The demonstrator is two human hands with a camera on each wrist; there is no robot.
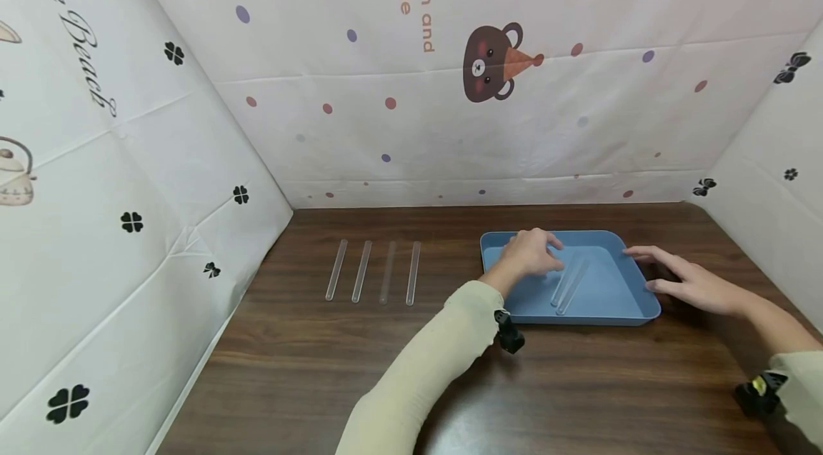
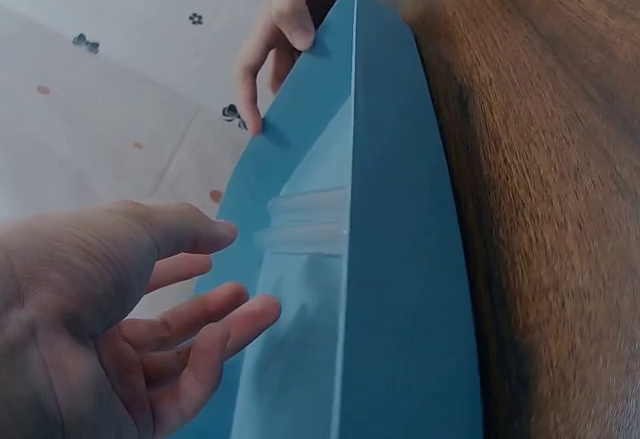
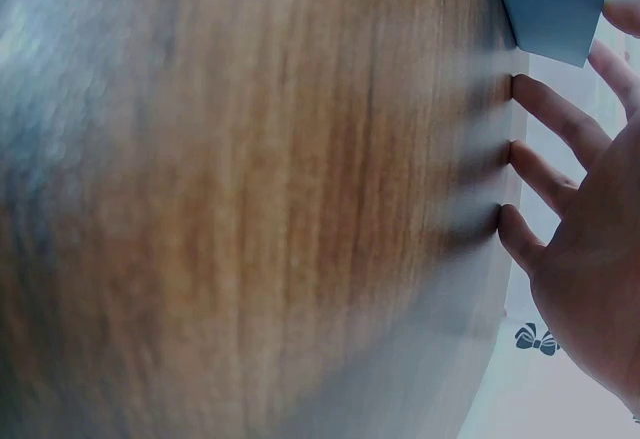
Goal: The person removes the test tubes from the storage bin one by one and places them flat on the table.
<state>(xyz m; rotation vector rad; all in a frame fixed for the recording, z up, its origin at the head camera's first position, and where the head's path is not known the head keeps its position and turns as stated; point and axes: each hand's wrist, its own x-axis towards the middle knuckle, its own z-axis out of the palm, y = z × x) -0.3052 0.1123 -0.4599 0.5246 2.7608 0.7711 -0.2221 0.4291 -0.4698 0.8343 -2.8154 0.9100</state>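
A blue tray (image 1: 614, 283) lies on the wooden table, with two slim clear tubes (image 1: 573, 288) side by side in it. Over the tray's left part hovers my left hand (image 1: 532, 253), palm facing the tubes. In the left wrist view its thumb and fingers are loosely bent and apart, with nothing between them. My right hand (image 1: 697, 285) is at the tray's right side, its fingers extended. Its index finger and thumb touch the rim, while the other fingertips (image 3: 515, 84) rest on the table in the right wrist view.
To the left of the tray, several similar clear tubes (image 1: 335, 271) lie spaced in a row, roughly parallel. White printed cloth (image 1: 411, 133) walls off the back and both sides of the table (image 1: 308, 369).
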